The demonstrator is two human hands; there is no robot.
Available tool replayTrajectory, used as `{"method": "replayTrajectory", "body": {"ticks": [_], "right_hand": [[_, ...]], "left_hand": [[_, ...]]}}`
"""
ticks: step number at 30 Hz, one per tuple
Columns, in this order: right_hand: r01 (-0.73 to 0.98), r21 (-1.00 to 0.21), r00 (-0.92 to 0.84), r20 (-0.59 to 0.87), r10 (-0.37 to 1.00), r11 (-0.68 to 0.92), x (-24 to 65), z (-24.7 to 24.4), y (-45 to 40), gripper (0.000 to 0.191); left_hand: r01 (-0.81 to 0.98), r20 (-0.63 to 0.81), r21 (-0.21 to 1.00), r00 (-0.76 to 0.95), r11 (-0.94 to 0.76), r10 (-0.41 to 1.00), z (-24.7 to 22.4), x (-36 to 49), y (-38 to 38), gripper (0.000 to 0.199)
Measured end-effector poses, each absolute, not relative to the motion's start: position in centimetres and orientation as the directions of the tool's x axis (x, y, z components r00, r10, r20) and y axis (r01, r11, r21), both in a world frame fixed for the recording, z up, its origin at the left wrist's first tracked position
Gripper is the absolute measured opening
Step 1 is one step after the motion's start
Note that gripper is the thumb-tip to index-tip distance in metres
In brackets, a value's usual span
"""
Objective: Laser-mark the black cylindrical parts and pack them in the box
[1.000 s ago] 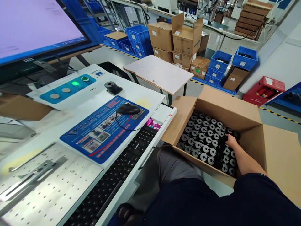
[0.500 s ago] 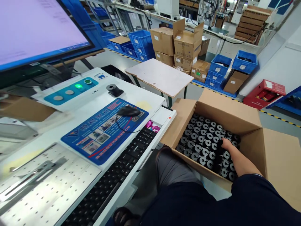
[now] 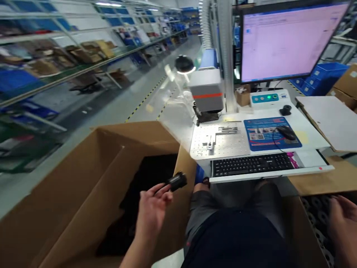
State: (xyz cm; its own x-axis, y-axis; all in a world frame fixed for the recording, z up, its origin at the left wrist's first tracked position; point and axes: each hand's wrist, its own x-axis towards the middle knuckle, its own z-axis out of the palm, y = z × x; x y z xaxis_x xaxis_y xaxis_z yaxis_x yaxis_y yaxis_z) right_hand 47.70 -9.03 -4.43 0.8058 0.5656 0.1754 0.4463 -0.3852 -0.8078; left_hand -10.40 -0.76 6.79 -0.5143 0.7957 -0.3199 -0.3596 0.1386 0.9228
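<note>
My left hand (image 3: 153,208) grips a black cylindrical part (image 3: 177,181) by one end, with the fingers closed round it. It is raised over a large open cardboard box (image 3: 75,208) at my left, whose bottom is covered by a dark mass that I cannot make out singly. At the far right edge my right hand (image 3: 344,219) is smeared by motion and partly cut off. It hovers over the second box, where rows of black cylinders (image 3: 316,208) with grey round ends stand. Whether its fingers hold anything is not visible.
Ahead stands a white workbench with a perforated metal plate (image 3: 223,143), a grey laser-like head (image 3: 206,89), a keyboard (image 3: 253,165), mouse (image 3: 286,132) and monitor (image 3: 290,44). Another black part (image 3: 285,110) sits on the bench. Shelving (image 3: 69,52) lines the left side.
The view has swung left from the right-hand box to the bench and left box. My left hand has come into view with a black cylindrical part; my right hand is now at the right edge.
</note>
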Motion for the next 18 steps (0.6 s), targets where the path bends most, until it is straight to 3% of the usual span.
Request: {"method": "replayTrajectory", "body": {"ticks": [2, 3, 4, 6, 8, 10, 13, 16, 18], "right_hand": [[0.531, -0.828, 0.635, 0.248, 0.731, -0.181, 38.7, -2.0, -4.6, 0.054], [0.585, -0.811, 0.400, 0.268, 0.876, -0.019, 34.3, -0.9, -2.9, 0.050], [0.603, -0.786, 0.176, 0.301, 0.937, 0.139, 30.3, 0.0, -1.5, 0.049], [0.570, -0.725, -0.219, 0.321, 0.922, 0.388, 23.7, 1.1, 0.3, 0.058], [0.511, -0.668, -0.471, 0.308, 0.827, 0.540, 19.1, 1.5, 0.9, 0.073], [0.467, -0.642, -0.582, 0.295, 0.758, 0.609, 16.3, 1.1, 0.7, 0.076], [0.427, -0.673, -0.625, 0.262, 0.735, 0.603, 14.6, -0.6, 0.1, 0.059], [0.406, -0.718, -0.633, 0.225, 0.740, 0.566, 15.2, -2.7, -0.1, 0.047], [0.443, -0.725, -0.581, 0.216, 0.785, 0.528, 16.6, -3.4, 0.0, 0.046]], "left_hand": [[-0.408, -0.296, 0.902, -0.356, 0.138, 0.886, 6.6, -8.6, -1.3, 0.086], [-0.432, -0.292, 0.889, -0.279, 0.152, 0.915, 6.5, -7.5, -1.5, 0.087], [-0.456, -0.292, 0.874, -0.207, 0.172, 0.934, 6.5, -6.5, -1.8, 0.085], [-0.487, -0.294, 0.843, -0.063, 0.227, 0.954, 6.3, -5.0, -2.4, 0.081], [-0.493, -0.290, 0.822, 0.068, 0.285, 0.954, 5.7, -4.2, -3.2, 0.084], [-0.511, -0.279, 0.797, 0.162, 0.322, 0.947, 4.9, -4.0, -4.3, 0.088], [-0.492, -0.276, 0.785, 0.267, 0.377, 0.923, 4.3, -4.4, -6.0, 0.084], [-0.217, -0.265, 0.915, 0.317, 0.341, 0.911, 4.4, -5.7, -7.4, 0.081], [0.072, -0.251, 0.968, 0.228, 0.241, 0.941, 4.2, -8.0, -7.6, 0.073]]}}
